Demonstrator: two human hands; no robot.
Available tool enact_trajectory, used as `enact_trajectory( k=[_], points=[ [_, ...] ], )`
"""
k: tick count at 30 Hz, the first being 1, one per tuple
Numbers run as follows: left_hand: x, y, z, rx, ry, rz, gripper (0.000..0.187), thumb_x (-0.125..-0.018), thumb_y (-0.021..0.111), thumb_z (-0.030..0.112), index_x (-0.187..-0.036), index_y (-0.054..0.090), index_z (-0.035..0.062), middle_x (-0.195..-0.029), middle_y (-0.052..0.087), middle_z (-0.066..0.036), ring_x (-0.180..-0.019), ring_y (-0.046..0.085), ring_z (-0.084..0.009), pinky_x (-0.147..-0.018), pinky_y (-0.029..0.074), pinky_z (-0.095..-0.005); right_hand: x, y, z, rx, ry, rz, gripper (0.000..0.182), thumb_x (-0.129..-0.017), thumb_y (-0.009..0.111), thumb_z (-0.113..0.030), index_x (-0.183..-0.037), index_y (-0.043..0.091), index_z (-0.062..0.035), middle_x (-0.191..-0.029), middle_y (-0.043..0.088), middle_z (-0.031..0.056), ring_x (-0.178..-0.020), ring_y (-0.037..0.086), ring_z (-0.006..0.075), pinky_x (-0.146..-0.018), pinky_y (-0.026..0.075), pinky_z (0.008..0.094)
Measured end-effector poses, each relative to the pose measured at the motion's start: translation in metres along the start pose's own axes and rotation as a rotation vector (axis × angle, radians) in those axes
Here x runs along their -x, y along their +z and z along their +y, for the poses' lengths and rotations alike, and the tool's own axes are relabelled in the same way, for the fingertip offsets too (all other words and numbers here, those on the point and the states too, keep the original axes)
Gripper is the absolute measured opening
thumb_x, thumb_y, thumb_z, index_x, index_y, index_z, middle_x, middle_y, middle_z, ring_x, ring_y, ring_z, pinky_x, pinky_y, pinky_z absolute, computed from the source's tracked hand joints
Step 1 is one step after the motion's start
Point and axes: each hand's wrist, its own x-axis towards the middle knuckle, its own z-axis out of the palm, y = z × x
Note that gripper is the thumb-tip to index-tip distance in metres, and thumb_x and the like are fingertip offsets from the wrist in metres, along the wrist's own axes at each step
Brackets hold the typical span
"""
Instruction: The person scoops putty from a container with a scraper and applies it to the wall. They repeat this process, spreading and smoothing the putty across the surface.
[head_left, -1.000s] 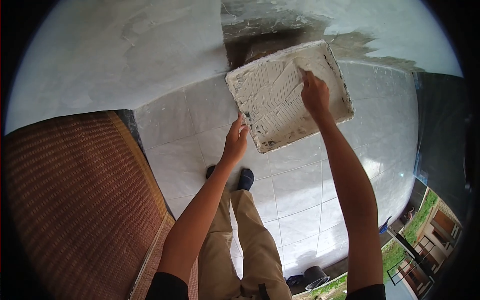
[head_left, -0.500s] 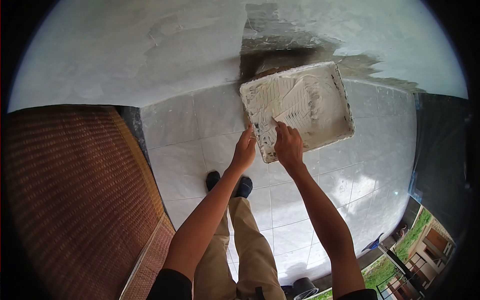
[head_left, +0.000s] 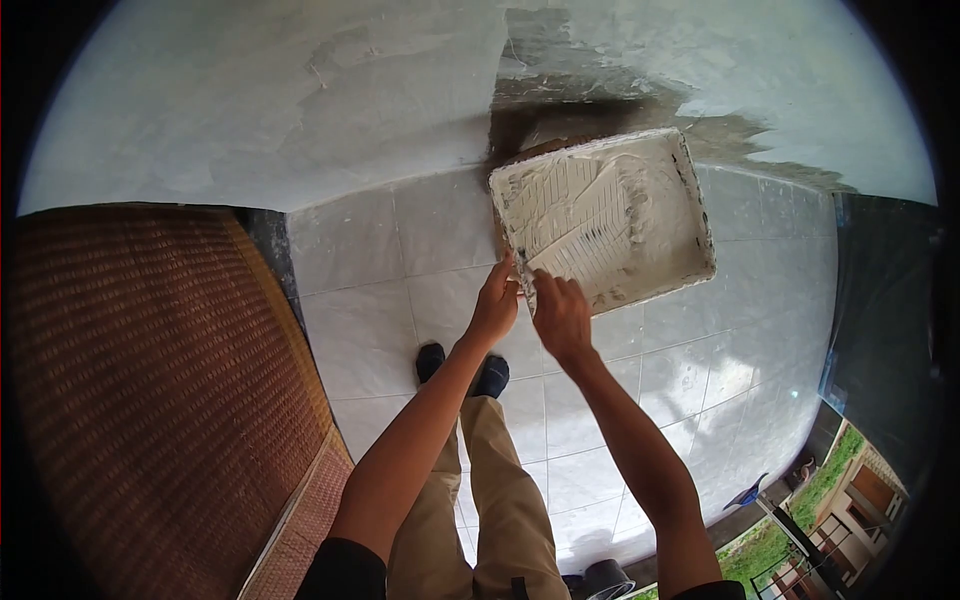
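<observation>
A rectangular paint tray (head_left: pixel 655 235), its ribbed inside coated with thick off-white paste, is tilted in front of me close to the wall. My left hand (head_left: pixel 493 308) is closed on the tray's left edge near the lower corner. My right hand (head_left: pixel 562 315) is at the same corner, fingers curled and closed over the near end of the tray. Whatever it pinches is mostly hidden behind the fingers. Ribs show through the paste in the middle, while smoother paste lies toward the right end.
The wall (head_left: pixel 400 90) ahead is patchily coated, with a dark bare area behind the tray. Grey tiles (head_left: pixel 360 330) cover the floor. A woven brown mat (head_left: pixel 160 380) stands at left, a dark sheet (head_left: pixel 885 300) hangs at right, and a dark bucket (head_left: pixel 607 580) is behind me.
My right hand has moved down and left, from over the ribbed part to the tray's near-left corner. The small tip that stuck out of its fingers is hidden now. My left hand keeps its hold.
</observation>
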Motion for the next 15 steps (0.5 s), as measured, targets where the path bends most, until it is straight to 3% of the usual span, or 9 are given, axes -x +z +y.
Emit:
enact_trajectory(
  k=[2,7,9,12,13,15],
  points=[
    [-0.007,-0.004,-0.022,-0.012,0.021,-0.006,0.049,-0.097,0.038,0.005,-0.145,0.032,-0.0050,-0.147,0.040,-0.019,-0.123,0.052,-0.0245,-0.094,0.050,-0.0314,0.006,0.004,-0.010,-0.055,0.036,-0.034,0.021,-0.087,0.055,-0.003,-0.108,0.061,-0.0051,-0.078,0.061,0.0145,-0.073,0.058,0.0344,-0.065,0.049,0.0448],
    [-0.001,-0.003,-0.001,-0.090,-0.008,-0.005,0.051,-0.096,0.037,0.005,-0.146,0.031,-0.0028,-0.147,0.040,-0.019,-0.120,0.054,-0.0233,-0.092,0.052,-0.0304,-0.003,-0.003,-0.007,-0.209,0.202,0.031,0.020,-0.087,0.056,-0.003,-0.106,0.062,-0.0039,-0.078,0.064,0.0174,-0.075,0.061,0.0376,-0.066,0.048,0.0470],
    [0.001,-0.001,0.005,-0.105,-0.020,0.002,0.052,-0.096,0.036,0.005,-0.147,0.031,-0.0014,-0.146,0.041,-0.019,-0.115,0.056,-0.0215,-0.090,0.053,-0.0301,-0.007,-0.002,0.013,-0.284,0.428,-0.032,0.017,-0.089,0.063,-0.014,-0.097,0.063,0.0010,-0.079,0.067,0.0182,-0.068,0.064,0.0291,-0.062,0.049,0.0374],
    [0.000,0.000,0.007,-0.131,-0.018,-0.001,0.053,-0.095,0.035,0.004,-0.147,0.031,-0.0008,-0.144,0.042,-0.019,-0.111,0.058,-0.0201,-0.089,0.053,-0.0299,-0.014,0.001,0.035,-0.409,0.547,-0.047,0.020,-0.087,0.064,-0.019,-0.096,0.065,-0.0006,-0.075,0.066,0.0193,-0.067,0.065,0.0327,-0.064,0.048,0.0410],
    [0.000,0.001,0.008,-0.133,-0.015,0.000,0.053,-0.095,0.035,0.004,-0.147,0.031,-0.0008,-0.144,0.042,-0.019,-0.111,0.058,-0.0201,-0.089,0.053,-0.0299,-0.017,0.004,0.041,-0.491,0.589,-0.068,0.024,-0.088,0.065,-0.024,-0.095,0.066,-0.0010,-0.077,0.067,0.0175,-0.067,0.065,0.0278,-0.065,0.049,0.0383],
    [0.001,0.001,0.008,-0.112,-0.039,0.010,0.053,-0.095,0.036,0.003,-0.148,0.030,-0.0004,-0.142,0.043,-0.019,-0.110,0.058,-0.0200,-0.089,0.054,-0.0302,-0.022,0.008,0.046,-0.523,0.609,-0.079,0.024,-0.087,0.065,-0.023,-0.097,0.067,-0.0015,-0.077,0.068,0.0166,-0.068,0.065,0.0266,-0.066,0.049,0.0374]
  ],
)
